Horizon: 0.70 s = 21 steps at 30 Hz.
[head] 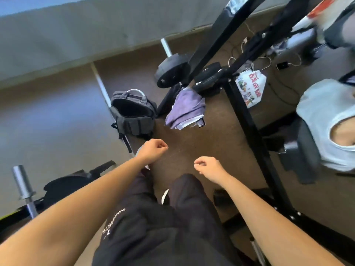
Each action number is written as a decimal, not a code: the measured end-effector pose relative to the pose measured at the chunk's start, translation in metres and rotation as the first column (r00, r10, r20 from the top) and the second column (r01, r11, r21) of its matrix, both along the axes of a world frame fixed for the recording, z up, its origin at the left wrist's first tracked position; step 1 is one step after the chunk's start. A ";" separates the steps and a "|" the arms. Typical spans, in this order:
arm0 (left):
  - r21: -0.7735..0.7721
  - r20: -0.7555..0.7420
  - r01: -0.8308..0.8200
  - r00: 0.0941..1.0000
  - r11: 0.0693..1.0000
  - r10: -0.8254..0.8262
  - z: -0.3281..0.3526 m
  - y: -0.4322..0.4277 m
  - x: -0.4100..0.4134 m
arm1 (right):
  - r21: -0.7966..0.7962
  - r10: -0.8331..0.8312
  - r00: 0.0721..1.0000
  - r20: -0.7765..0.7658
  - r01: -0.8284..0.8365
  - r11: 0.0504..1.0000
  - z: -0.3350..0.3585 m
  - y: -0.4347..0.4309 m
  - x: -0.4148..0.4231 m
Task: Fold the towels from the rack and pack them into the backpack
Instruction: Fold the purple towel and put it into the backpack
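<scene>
Left hand (pixel 152 150) and right hand (pixel 210 167): both out front, fingers loosely curled, holding nothing. They are apart from each other, over brown floor.

Purple towel (pixel 185 110) hangs bunched over a low arm of the black rack (pixel 247 120), ahead of the hands, untouched. Backpack (pixel 132 114) stands on the floor just left of the towel, top open. Its inside is too dark to read.

Step judged: the reach for the towel; no folded towel in view. Next move likely calls for lifting it clear of the arm by two corners.

Room: open floor between hands and towel. Rack beam close on the right. Barbell (pixel 100 84) and weight plate (pixel 171 73) crowd the backpack's far side.
</scene>
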<state>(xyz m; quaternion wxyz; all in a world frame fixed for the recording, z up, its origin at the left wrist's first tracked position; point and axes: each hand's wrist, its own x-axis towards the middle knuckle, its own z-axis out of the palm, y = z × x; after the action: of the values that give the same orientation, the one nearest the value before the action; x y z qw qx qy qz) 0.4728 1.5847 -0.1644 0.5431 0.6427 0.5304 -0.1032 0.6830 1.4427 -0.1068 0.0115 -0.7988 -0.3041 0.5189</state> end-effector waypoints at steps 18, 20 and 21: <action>-0.249 0.099 -0.351 0.918 0.903 0.384 -0.145 0.156 0.154 | 0.194 0.151 0.897 0.415 -0.249 0.949 -0.158 0.234 0.108; -0.275 0.067 -0.282 0.948 0.919 0.311 -0.153 0.160 0.159 | 0.193 0.156 0.888 0.432 -0.260 0.946 -0.163 0.238 0.111; -0.223 0.033 -0.228 0.970 0.948 0.241 -0.153 0.160 0.160 | 0.202 0.150 0.887 0.436 -0.260 0.944 -0.163 0.239 0.113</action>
<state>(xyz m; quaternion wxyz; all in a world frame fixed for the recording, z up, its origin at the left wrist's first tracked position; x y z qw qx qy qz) 0.6327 1.7451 -0.3176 0.6342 0.5145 0.5721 -0.0760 0.7962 1.6817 -0.2700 -0.0061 -0.8455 -0.4470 0.2921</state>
